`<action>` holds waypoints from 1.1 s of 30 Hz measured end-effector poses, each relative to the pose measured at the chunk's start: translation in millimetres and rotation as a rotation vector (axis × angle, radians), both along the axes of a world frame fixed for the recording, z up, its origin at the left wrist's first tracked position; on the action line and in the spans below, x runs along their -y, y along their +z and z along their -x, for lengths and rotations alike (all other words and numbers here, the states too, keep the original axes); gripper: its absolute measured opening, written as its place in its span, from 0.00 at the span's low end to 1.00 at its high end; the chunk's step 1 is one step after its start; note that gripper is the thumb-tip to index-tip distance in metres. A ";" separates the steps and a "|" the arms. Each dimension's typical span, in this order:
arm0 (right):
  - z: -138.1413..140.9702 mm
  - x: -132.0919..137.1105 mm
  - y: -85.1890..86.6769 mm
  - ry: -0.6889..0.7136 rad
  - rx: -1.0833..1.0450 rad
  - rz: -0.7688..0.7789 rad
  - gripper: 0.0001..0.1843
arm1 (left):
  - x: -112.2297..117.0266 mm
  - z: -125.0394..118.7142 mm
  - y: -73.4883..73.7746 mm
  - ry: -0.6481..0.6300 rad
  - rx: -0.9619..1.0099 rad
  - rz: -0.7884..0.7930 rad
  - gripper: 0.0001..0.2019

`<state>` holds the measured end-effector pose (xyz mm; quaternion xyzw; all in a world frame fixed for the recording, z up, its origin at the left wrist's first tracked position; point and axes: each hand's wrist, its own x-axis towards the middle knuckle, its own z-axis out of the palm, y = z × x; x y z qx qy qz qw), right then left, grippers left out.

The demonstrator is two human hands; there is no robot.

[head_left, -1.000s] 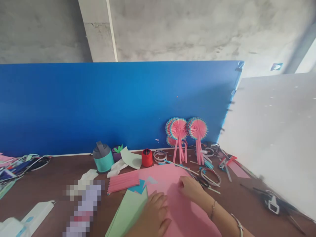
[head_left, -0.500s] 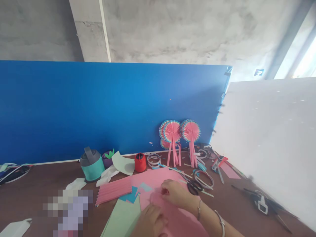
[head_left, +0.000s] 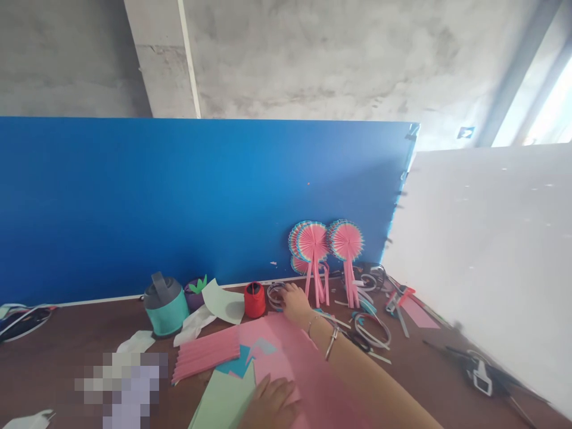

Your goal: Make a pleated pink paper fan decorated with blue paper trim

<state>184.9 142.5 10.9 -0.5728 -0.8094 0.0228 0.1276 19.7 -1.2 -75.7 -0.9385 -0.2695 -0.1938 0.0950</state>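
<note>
My right hand (head_left: 295,300) reaches far across the table to a roll of tape (head_left: 276,295) beside the red spool (head_left: 254,300); its fingers curl onto the roll, and whether they grip it is unclear. My left hand (head_left: 269,403) lies flat, fingers apart, on the pink paper sheet (head_left: 286,348) at the bottom edge. A light green sheet (head_left: 221,399) lies under its left side. A pleated pink strip (head_left: 206,353) and blue paper scraps (head_left: 241,360) lie just left of the pink sheet.
Two pink paper fans (head_left: 328,244) lean on the blue partition (head_left: 179,196). A teal container (head_left: 166,305), a purple pot (head_left: 195,293), scissors (head_left: 355,339), tape rings (head_left: 373,330) and a glue gun (head_left: 480,372) lie on the brown table (head_left: 67,351). A white board (head_left: 491,250) closes the right side.
My right hand left the pink sheet and stretched forward to the tape roll near the red spool. The left hand stayed pressed on the sheet.
</note>
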 end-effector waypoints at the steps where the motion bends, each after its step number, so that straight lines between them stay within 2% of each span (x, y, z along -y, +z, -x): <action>1: 0.6 2.0 -2.2 -0.010 -0.006 -0.010 0.18 | 0.0 0.7 -0.1 0.006 -0.004 0.017 0.12; 6: 4.6 10.5 -11.0 -0.004 -0.067 0.007 0.12 | 0.4 2.3 -1.5 -0.018 -0.002 0.011 0.14; 10: 8.7 5.8 -13.3 -0.054 -0.230 0.054 0.09 | -0.5 2.3 -2.5 -0.006 0.000 0.027 0.14; 15: 4.6 -2.3 -3.0 -0.136 -0.657 0.130 0.10 | -2.8 1.6 0.9 -0.037 -0.034 -0.031 0.13; 19: -10.6 3.4 9.2 -0.074 -1.044 0.241 0.17 | -3.1 3.5 8.4 -0.063 -0.011 -0.034 0.15; 22: -23.3 14.9 18.2 0.009 -1.294 0.287 0.17 | -2.6 6.9 14.1 -0.084 -0.007 0.025 0.19; 26: -34.0 38.1 28.7 0.119 -1.527 0.342 0.18 | -3.5 10.7 16.1 -0.073 -0.056 0.154 0.18; 30: -38.1 72.1 35.2 0.194 -1.654 0.422 0.14 | -0.9 12.5 23.8 -0.066 -0.080 0.304 0.17; 33: -41.0 99.5 38.0 0.231 -1.600 0.467 0.15 | 8.1 12.7 42.8 -0.051 -0.060 0.441 0.17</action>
